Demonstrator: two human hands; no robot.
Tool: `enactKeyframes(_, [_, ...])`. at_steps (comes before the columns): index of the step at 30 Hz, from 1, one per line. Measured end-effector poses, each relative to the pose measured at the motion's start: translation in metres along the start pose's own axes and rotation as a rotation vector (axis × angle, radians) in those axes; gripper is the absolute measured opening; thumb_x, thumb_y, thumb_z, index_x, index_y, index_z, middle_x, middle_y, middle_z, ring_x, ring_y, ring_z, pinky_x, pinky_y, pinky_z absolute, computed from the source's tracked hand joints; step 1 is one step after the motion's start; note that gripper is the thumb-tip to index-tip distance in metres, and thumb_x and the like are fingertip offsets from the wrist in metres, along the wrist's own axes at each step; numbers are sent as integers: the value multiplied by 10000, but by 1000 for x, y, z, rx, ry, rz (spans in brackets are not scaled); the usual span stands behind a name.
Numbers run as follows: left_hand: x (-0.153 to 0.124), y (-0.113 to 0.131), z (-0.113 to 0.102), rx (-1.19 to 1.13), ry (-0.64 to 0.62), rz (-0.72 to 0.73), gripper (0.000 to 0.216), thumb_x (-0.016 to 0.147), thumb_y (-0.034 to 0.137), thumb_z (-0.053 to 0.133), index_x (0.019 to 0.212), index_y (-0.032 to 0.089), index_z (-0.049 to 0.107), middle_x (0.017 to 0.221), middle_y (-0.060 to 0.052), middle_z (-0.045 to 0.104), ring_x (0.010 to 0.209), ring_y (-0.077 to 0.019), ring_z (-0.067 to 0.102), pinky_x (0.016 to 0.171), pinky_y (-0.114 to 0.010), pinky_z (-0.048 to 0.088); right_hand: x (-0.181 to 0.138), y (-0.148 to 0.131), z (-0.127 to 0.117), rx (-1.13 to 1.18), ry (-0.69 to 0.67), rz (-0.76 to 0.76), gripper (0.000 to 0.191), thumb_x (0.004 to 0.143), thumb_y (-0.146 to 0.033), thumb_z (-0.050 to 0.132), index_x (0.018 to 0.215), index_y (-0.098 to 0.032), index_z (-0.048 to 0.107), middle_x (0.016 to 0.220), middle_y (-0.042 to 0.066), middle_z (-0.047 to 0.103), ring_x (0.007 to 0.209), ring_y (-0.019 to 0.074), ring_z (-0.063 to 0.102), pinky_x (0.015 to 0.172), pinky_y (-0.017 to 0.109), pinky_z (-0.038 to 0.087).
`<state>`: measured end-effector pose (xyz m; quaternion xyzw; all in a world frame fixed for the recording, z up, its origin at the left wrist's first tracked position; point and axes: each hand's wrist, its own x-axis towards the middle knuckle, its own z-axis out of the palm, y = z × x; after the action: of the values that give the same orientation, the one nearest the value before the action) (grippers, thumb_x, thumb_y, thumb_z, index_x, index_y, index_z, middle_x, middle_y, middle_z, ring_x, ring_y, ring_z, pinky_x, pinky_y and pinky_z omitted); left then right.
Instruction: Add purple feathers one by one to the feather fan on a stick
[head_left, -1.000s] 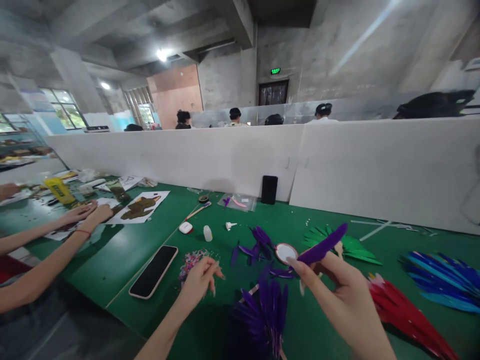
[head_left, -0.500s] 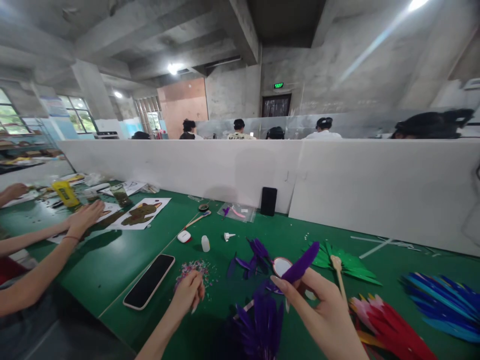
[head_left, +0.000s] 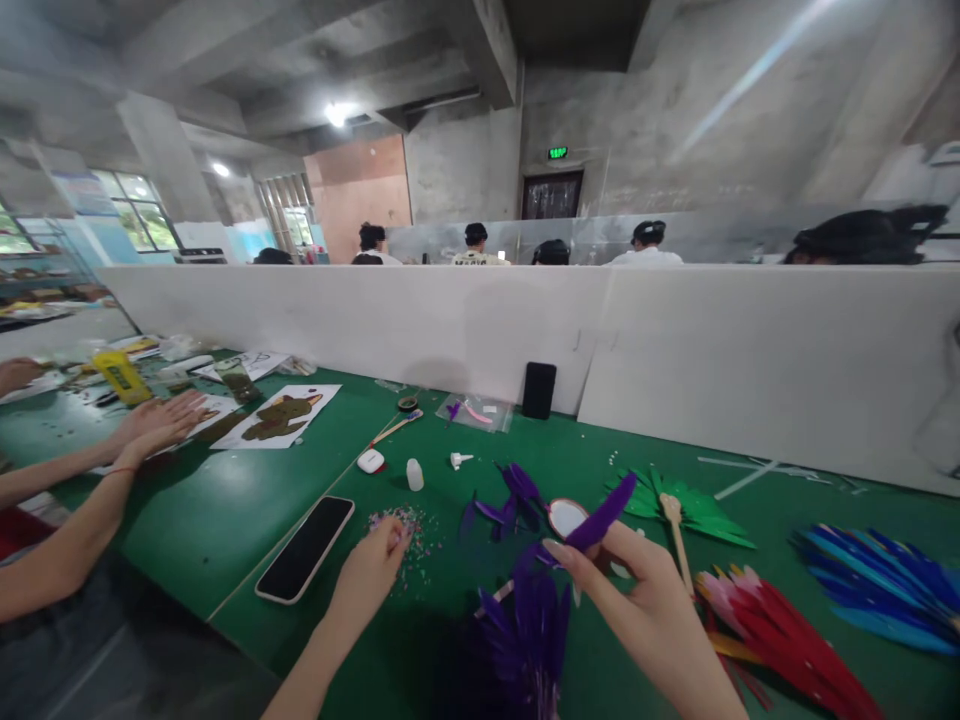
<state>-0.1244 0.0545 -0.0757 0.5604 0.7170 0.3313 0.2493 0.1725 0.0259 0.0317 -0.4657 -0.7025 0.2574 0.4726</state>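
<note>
My right hand (head_left: 646, 600) pinches a single purple feather (head_left: 602, 513) and holds it slanted above the green table (head_left: 225, 520). Below it lies a fan of purple feathers (head_left: 529, 632). My left hand (head_left: 369, 570) has its fingers drawn together at a small heap of coloured beads or sequins (head_left: 409, 524); whether they hold anything is too small to make out. A small round white disc (head_left: 564, 516) and several loose purple feathers (head_left: 510, 497) lie just beyond my right hand.
A phone (head_left: 306, 547) lies face up left of my left hand. A green fan (head_left: 690, 503), a red fan (head_left: 772, 635) and a blue fan (head_left: 885, 580) lie to the right. A small glue bottle (head_left: 413, 473) stands behind the beads. A co-worker's hands (head_left: 154, 420) rest at the left. A white partition (head_left: 525, 330) backs the table.
My left hand has gone forward onto the bead heap. My right hand and its feather have come down and left a little, and the view has shifted.
</note>
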Motion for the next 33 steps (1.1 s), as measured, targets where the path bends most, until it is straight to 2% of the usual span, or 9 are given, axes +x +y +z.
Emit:
enactKeyframes(2, [-3,8,-5,-2,-22,31,315,808,424,501,1013,193,561,691,5,547,660,-179,544,610,-260,370,2,2,4,38,-20,47,371,854,-452,583,604,-180,549,557,-16,517,540,126,479,526,242,398])
enactKeyframes(4, [-10,21,-7,-80,-151,63,402,870,490,430,1097,181,551,673,15,520,577,-153,497,534,-245,337,3,5,10,108,-60,108,379,843,-481,585,622,-174,566,580,-10,517,550,123,466,528,243,392])
enactKeyframes(7, [-29,48,-4,-355,-508,99,488,891,590,383,981,163,600,595,40,456,494,-98,420,460,-206,281,3,9,23,198,-88,178,371,813,-505,615,666,-164,605,580,-19,486,543,111,425,509,234,356])
enactKeyframes(9, [-44,65,5,-514,-723,8,507,877,626,404,912,154,585,552,50,476,407,-61,341,395,-187,225,1,10,32,250,-115,219,364,804,-501,629,684,-157,620,573,-22,477,534,103,405,498,230,330])
enactKeyframes(13, [-64,85,26,-806,-933,-172,463,837,628,493,762,172,515,392,85,437,266,-33,207,298,-185,112,-6,15,43,339,-156,283,364,797,-491,638,692,-143,619,559,-23,483,519,96,398,502,230,330])
enactKeyframes(16, [-70,90,37,-938,-944,-191,412,806,571,584,725,181,482,327,112,388,239,-21,163,289,-171,109,-14,23,45,344,-124,320,341,781,-481,657,772,-141,632,597,-19,513,530,100,423,512,227,357])
enactKeyframes(20, [-77,95,43,-860,-831,-204,424,762,586,620,745,184,483,329,110,422,221,-22,186,268,-161,79,-30,30,48,331,-50,383,333,747,-460,695,837,-143,646,668,0,575,554,107,464,521,221,381])
enactKeyframes(25, [-89,97,55,-797,-780,-146,471,732,631,620,691,189,462,330,107,406,239,-25,222,280,-152,146,-42,27,49,316,6,392,371,830,-489,593,791,-133,689,635,12,573,576,116,460,527,223,370])
enactKeyframes(33, [-97,87,60,-664,-751,24,439,839,596,527,710,177,504,369,97,387,292,-38,270,339,-154,247,-28,31,14,416,65,416,406,788,-521,636,746,-129,734,464,-44,417,412,62,311,396,205,252])
